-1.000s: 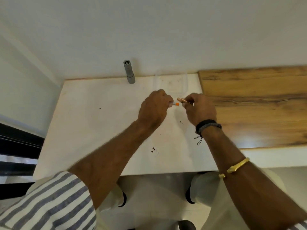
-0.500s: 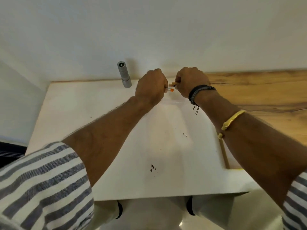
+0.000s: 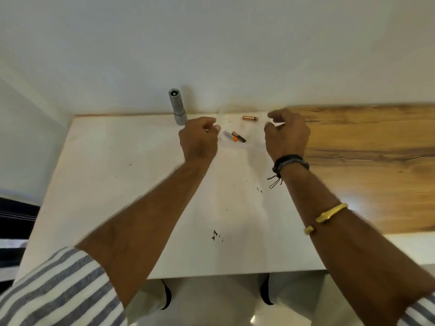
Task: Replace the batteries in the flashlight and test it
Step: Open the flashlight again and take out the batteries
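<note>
Head view — three batteries (image 3: pixel 237 136) lie between both hands' loosely curled, empty fingers (image 3: pixel 213 127); flashlight (image 3: pixel 177 107) stands left.

We see a white table (image 3: pixel 117 184) with small dark specks (image 3: pixel 215 235), a wooden board (image 3: pixel 367 165) beside it, a pale wall (image 3: pixel 211 43) behind.

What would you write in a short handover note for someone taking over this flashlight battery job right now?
Left hand: open, empty, above the table.
Right hand: open, empty.
Flashlight: upright at the white table's back edge, by the wall.
Three batteries lie loose between the hands: a copper one near the back, a silver-and-orange one touching a black-and-copper one.
Done: batteries laid out.
Left: load the flashlight, close it, test it. Which cells are fresh, I cannot tell.
</note>
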`<state>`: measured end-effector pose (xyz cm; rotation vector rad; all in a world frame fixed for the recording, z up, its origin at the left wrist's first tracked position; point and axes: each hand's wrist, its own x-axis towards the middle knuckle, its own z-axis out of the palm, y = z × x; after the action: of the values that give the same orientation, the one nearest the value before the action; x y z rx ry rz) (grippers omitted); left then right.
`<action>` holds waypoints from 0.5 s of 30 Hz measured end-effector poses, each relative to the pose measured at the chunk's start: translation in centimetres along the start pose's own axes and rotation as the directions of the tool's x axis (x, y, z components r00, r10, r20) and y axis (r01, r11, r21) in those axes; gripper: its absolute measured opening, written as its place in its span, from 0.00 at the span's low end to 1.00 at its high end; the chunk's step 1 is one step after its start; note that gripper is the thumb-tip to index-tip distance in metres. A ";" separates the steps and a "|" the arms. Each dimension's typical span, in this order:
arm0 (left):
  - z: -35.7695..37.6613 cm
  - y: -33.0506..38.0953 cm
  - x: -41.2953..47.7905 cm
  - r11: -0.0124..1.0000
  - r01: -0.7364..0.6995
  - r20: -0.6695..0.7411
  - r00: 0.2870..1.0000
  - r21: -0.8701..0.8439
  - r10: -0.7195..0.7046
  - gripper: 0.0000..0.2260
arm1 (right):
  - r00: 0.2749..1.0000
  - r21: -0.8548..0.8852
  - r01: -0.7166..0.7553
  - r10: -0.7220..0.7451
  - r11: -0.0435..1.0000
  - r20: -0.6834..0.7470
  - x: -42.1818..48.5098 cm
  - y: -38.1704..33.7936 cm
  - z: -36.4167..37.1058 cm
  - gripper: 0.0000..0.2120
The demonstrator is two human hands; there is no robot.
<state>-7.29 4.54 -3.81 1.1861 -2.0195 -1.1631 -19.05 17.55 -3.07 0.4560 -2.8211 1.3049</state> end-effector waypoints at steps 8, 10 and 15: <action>0.9 -0.8 -0.6 0.886 0.342 0.058 0.938 -0.314 -0.342 0.08 | 0.984 0.143 -0.178 0.174 0.974 0.039 -1.7 0.7 0.5 0.15; 1.0 -0.8 -0.5 0.885 0.335 0.058 0.941 -0.323 -0.335 0.09 | 0.983 0.154 -0.181 0.176 0.971 0.042 -1.3 0.5 0.7 0.14; 1.2 -0.8 0.0 0.900 0.317 0.047 0.947 -0.299 -0.318 0.11 | 0.984 0.129 -0.174 0.169 0.976 0.052 -0.6 0.2 0.9 0.14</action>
<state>-7.84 4.79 -5.11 1.3850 -1.6029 -1.5622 -18.37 17.13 -3.91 0.2464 -2.8742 1.5391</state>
